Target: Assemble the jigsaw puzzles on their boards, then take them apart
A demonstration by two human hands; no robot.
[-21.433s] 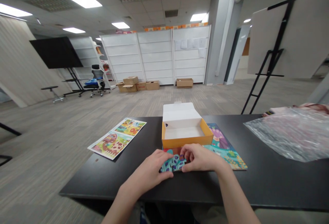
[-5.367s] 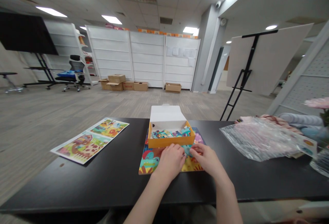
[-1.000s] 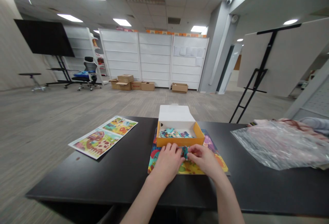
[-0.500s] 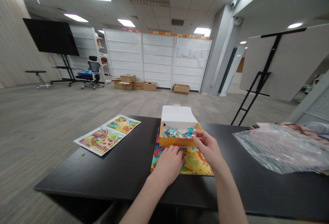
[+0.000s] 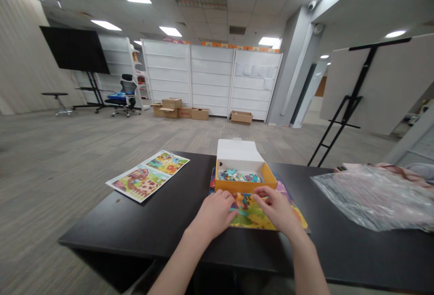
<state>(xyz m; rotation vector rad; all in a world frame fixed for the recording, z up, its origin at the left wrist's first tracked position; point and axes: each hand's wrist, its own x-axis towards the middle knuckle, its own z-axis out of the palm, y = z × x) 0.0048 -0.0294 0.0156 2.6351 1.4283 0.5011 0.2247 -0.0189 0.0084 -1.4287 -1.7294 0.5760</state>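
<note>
A yellow box (image 5: 246, 186) with its white lid (image 5: 236, 150) raised stands on a colourful picture board (image 5: 261, 220). Loose jigsaw pieces (image 5: 237, 176), many of them teal, lie inside it. At the box's front left is my left hand (image 5: 219, 209), its fingertips by the front wall and its thumb apart over the board. My right hand (image 5: 276, 207) is near the front right of the box, fingers bent and thumb spread from the forefinger. No piece shows in either hand, though the undersides of the fingers are hidden.
To the left on the black table (image 5: 162, 222) lies a sheet with cartoon animal pictures (image 5: 147, 175). Clear plastic wrapping (image 5: 373, 195) with pinkish cloth covers the right side. Beyond the table stand cardboard boxes (image 5: 172, 107), an office chair (image 5: 125, 96) and an easel-like stand (image 5: 349, 105).
My right hand has come down out of the box, away from a teal piece, to its front wall. My left hand has opened and shifted slightly left. The view has turned a little left.
</note>
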